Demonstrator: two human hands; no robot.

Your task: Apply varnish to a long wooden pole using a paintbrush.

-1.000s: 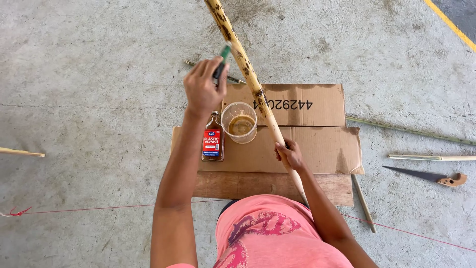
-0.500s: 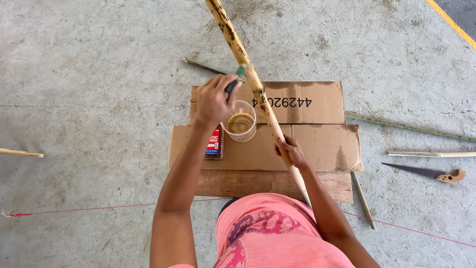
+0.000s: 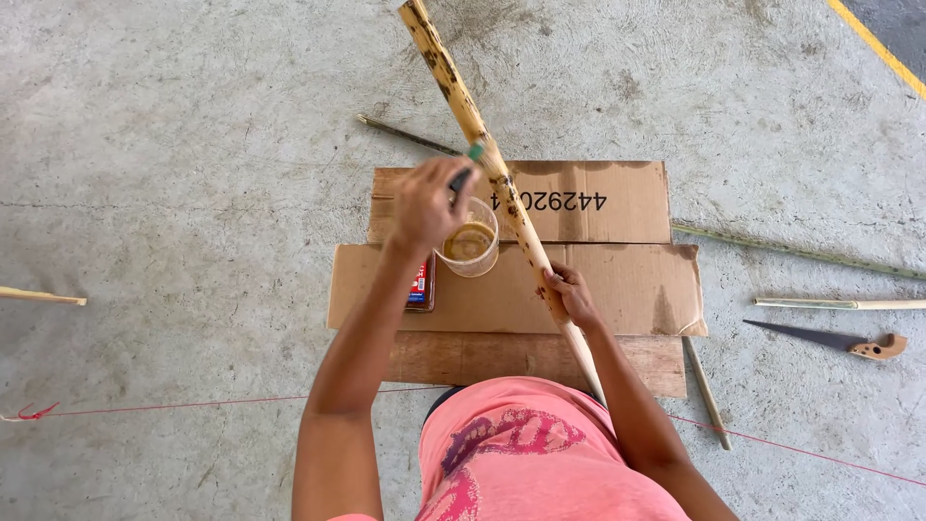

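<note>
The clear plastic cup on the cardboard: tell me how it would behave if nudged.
The clear plastic cup looks thin-walled and light, so it would probably slide or tip easily. It holds brownish liquid, which would likely spill onto the cardboard. The left hand with the brush works right above it.

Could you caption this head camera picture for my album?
Left hand brushes a bamboo pole steadied by the right hand, above a cup.

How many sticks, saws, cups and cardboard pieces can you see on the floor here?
Sticks: 6, the spotted pole in the right hand and five thin ones lying around
Saws: 1
Cups: 1
Cardboard pieces: 2
Total: 10
</note>
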